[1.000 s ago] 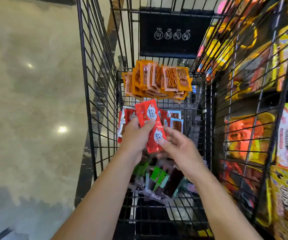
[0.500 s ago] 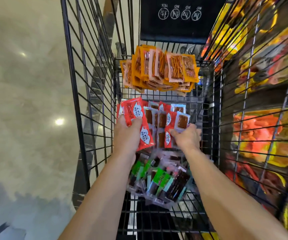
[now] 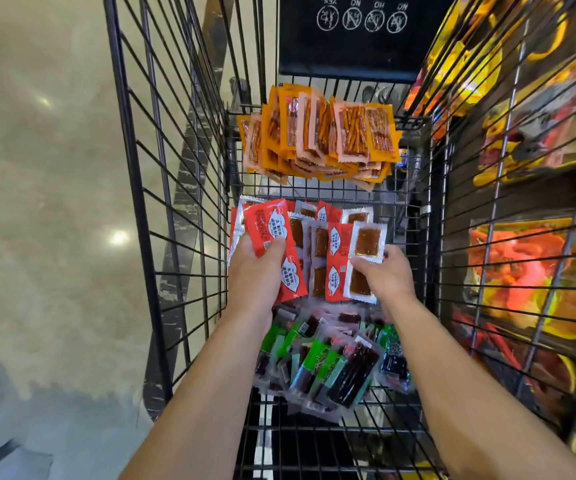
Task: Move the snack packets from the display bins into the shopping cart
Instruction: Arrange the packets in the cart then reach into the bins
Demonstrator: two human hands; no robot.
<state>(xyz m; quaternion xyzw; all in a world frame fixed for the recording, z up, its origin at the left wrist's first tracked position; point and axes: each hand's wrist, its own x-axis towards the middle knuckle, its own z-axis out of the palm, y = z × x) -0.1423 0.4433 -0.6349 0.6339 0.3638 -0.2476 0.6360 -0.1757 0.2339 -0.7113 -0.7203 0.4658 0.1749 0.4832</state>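
Both hands are down inside the black wire shopping cart (image 3: 148, 237). My left hand (image 3: 255, 271) grips a red snack packet (image 3: 269, 233) at the left side of a pile of red and clear packets (image 3: 317, 251). My right hand (image 3: 388, 277) pinches a clear packet with a brown square (image 3: 366, 244) at the pile's right side. A heap of orange packets (image 3: 321, 136) lies at the cart's far end. Green and dark packets (image 3: 328, 365) lie nearest me, under my forearms.
A black sign panel (image 3: 356, 32) hangs on the cart's far wall. Shelves of yellow and orange snack bags (image 3: 536, 271) stand close beyond the cart's right wall. Polished stone floor (image 3: 37, 202) stretches along the left.
Both hands have gone deeper into the cart with the red packets and spread apart, the left to the pile's left, the right to its right edge.
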